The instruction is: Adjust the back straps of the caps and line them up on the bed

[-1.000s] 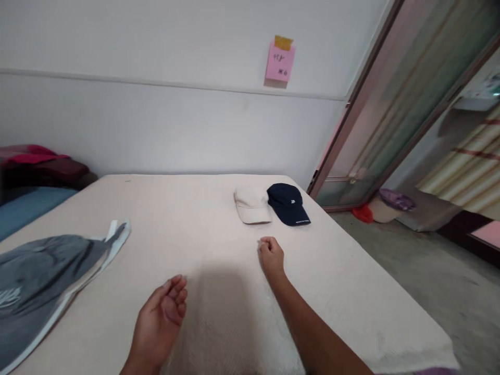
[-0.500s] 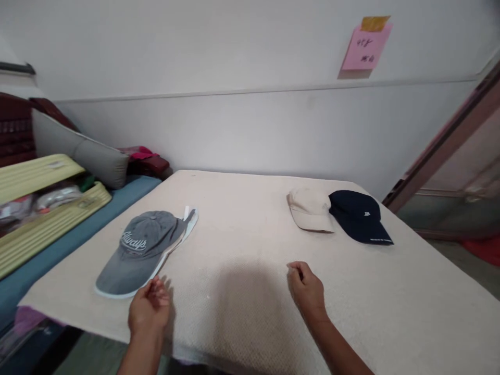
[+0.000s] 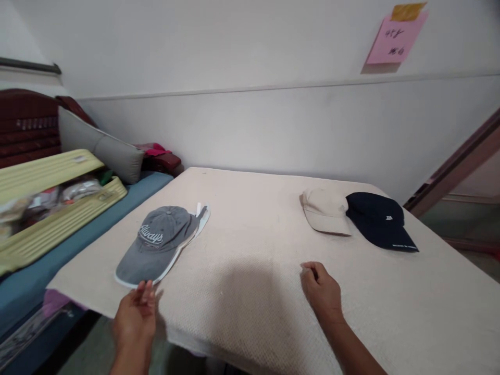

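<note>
A grey baseball cap (image 3: 164,234) with white "Always" lettering lies at the left of the table, its brim toward me. A white-edged layer shows beneath it; what it belongs to is partly hidden. My left hand (image 3: 135,315) is at the front of that brim, palm up, fingers loosely bent and somewhat apart. Whether the fingertips touch the brim I cannot tell. My right hand (image 3: 322,291) is closed in a loose fist over the table, nothing visible in it. Beyond it lie a beige cap (image 3: 326,208) and a navy cap (image 3: 377,221), side by side and touching.
A pale textured cloth covers the table (image 3: 250,219), which meets a white wall (image 3: 242,130). On the left is a blue bed surface (image 3: 152,182) with a grey pillow (image 3: 101,143) and an opened yellow case (image 3: 78,208) holding bagged items. A pink note (image 3: 398,39) hangs on the wall.
The view has turned slightly left, so the caps appear farther right. My left hand has come to the front tip of the grey cap's brim. My right hand stays closed.
</note>
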Demonstrator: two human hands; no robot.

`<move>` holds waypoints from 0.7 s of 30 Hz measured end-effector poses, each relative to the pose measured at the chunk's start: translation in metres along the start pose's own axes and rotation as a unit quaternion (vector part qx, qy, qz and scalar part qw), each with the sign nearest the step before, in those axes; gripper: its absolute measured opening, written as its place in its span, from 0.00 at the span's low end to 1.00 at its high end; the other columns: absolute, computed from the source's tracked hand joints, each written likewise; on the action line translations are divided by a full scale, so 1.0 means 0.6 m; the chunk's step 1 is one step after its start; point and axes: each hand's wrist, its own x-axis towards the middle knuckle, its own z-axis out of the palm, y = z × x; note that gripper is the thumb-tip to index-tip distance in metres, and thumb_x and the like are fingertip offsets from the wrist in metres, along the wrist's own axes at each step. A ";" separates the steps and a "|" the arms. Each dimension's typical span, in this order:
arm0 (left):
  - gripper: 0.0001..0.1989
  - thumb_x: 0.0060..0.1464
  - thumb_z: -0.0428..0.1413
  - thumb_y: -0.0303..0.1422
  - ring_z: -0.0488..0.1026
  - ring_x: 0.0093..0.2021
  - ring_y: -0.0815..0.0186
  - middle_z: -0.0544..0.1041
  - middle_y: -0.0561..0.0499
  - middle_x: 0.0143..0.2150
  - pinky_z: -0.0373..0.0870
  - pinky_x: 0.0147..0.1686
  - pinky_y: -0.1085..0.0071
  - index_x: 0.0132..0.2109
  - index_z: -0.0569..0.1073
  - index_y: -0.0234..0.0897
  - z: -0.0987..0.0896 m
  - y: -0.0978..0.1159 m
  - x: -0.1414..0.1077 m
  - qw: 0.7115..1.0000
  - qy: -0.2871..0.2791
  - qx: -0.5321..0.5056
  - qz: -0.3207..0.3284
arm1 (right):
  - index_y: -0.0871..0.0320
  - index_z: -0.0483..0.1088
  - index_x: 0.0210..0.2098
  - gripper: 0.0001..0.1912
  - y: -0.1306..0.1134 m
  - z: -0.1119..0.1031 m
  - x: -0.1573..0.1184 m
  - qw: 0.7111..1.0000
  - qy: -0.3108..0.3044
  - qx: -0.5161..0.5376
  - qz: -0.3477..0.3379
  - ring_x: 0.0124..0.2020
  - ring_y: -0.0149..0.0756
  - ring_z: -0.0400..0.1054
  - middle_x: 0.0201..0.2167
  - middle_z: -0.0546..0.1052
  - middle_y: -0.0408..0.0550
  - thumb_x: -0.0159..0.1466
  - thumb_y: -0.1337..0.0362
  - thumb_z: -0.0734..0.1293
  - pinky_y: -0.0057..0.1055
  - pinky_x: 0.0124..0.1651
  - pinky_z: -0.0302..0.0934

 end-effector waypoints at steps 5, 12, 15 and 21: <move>0.09 0.51 0.50 0.19 0.72 0.29 0.73 0.73 0.54 0.27 0.69 0.27 0.79 0.27 0.69 0.33 -0.006 -0.002 -0.006 1.000 0.006 0.014 0.022 | 0.56 0.69 0.35 0.11 -0.004 -0.003 -0.001 1.000 -0.006 0.006 0.003 0.29 0.40 0.69 0.27 0.76 0.47 0.58 0.59 0.58 0.32 0.33 0.58; 0.09 0.52 0.49 0.19 0.70 0.29 0.75 0.70 0.55 0.28 0.69 0.30 0.80 0.28 0.69 0.33 0.009 0.002 -0.021 1.000 0.006 -0.003 0.011 | 0.56 0.69 0.34 0.11 -0.008 -0.006 -0.005 1.000 -0.022 0.011 0.013 0.26 0.38 0.68 0.25 0.75 0.45 0.59 0.59 0.57 0.30 0.31 0.57; 0.09 0.50 0.49 0.18 0.69 0.27 0.76 0.68 0.55 0.27 0.65 0.24 0.82 0.27 0.67 0.33 0.023 0.006 -0.023 1.000 -0.013 -0.008 0.014 | 0.56 0.69 0.35 0.11 -0.007 -0.005 -0.004 1.000 -0.018 0.004 0.009 0.27 0.38 0.68 0.26 0.75 0.45 0.59 0.60 0.57 0.30 0.31 0.56; 0.09 0.51 0.52 0.24 0.59 0.17 0.76 0.60 0.59 0.20 0.56 0.14 0.81 0.24 0.61 0.35 0.059 0.018 -0.015 0.996 -0.086 0.022 0.006 | 0.56 0.69 0.35 0.12 -0.003 -0.001 0.000 1.000 -0.018 -0.006 0.002 0.28 0.39 0.68 0.26 0.75 0.46 0.59 0.59 0.57 0.31 0.31 0.56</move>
